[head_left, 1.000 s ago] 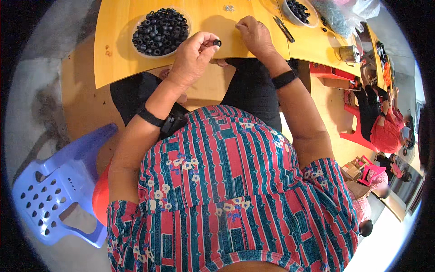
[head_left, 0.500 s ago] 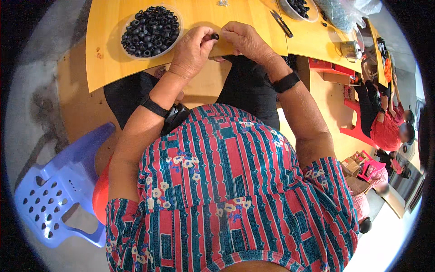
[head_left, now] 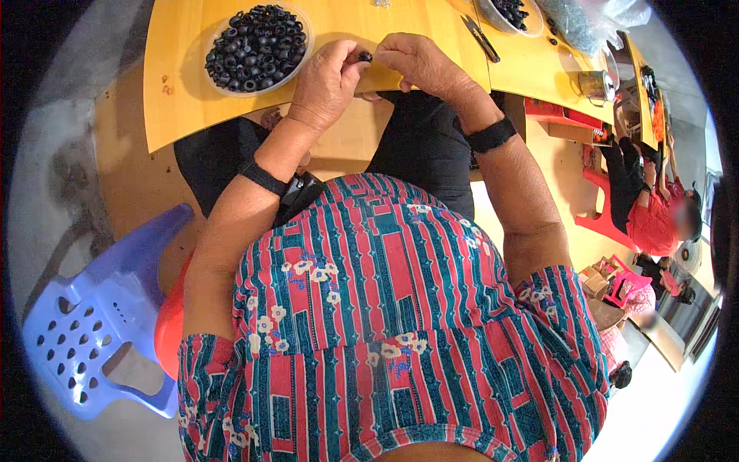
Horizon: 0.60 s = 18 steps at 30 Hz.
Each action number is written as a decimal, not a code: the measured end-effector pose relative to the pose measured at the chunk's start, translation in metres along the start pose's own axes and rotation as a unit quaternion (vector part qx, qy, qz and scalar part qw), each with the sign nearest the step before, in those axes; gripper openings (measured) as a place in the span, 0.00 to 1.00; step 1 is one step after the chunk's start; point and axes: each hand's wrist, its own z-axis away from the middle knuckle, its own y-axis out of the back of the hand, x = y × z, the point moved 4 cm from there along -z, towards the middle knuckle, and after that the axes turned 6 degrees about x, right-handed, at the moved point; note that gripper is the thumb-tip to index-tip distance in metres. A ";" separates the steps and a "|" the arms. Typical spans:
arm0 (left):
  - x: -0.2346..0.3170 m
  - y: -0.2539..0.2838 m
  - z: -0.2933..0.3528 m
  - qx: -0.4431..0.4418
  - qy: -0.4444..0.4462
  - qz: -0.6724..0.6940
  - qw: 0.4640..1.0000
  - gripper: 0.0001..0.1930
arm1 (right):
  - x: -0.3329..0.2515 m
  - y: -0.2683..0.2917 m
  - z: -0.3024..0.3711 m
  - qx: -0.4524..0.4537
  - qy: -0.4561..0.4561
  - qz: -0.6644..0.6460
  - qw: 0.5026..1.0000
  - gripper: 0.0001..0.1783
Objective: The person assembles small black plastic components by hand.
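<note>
Between the thumb and forefinger of my left hand [head_left: 327, 85] is a small round black part [head_left: 365, 57], its hollow end turned toward my right hand. Close beside it, my right hand [head_left: 419, 65] has thumb and forefinger pinched together; anything between those tips is too small to make out. Both hands hover over the front edge of the yellow table [head_left: 181, 115]. To the left of my left hand stands a clear round tub [head_left: 308, 58] heaped with small black hollow parts [head_left: 258, 50] like the one I hold.
Right of my hands lie dark-handled snips [head_left: 481, 38]. Farther right are a second tub [head_left: 531, 31] of black parts, a clear plastic bag [head_left: 585, 27] and a metal cup [head_left: 594, 85]. A blue plastic chair [head_left: 100, 323] stands at left. People sit at the far right.
The black part in my left hand has turned slightly, showing its hollow end more. My right hand has shifted a little, its fingertips still beside the part.
</note>
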 end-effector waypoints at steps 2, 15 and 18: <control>-0.001 0.000 0.001 -0.005 0.010 0.010 1.000 0.08 | -0.002 0.000 0.000 -0.009 0.003 0.000 1.000 0.14; 0.001 0.004 0.003 -0.010 0.004 0.005 1.000 0.09 | -0.011 0.000 -0.007 -0.053 0.163 0.056 0.984 0.15; 0.000 0.005 0.003 -0.006 0.006 0.027 1.000 0.09 | -0.012 -0.004 -0.004 -0.011 0.048 -0.012 0.999 0.16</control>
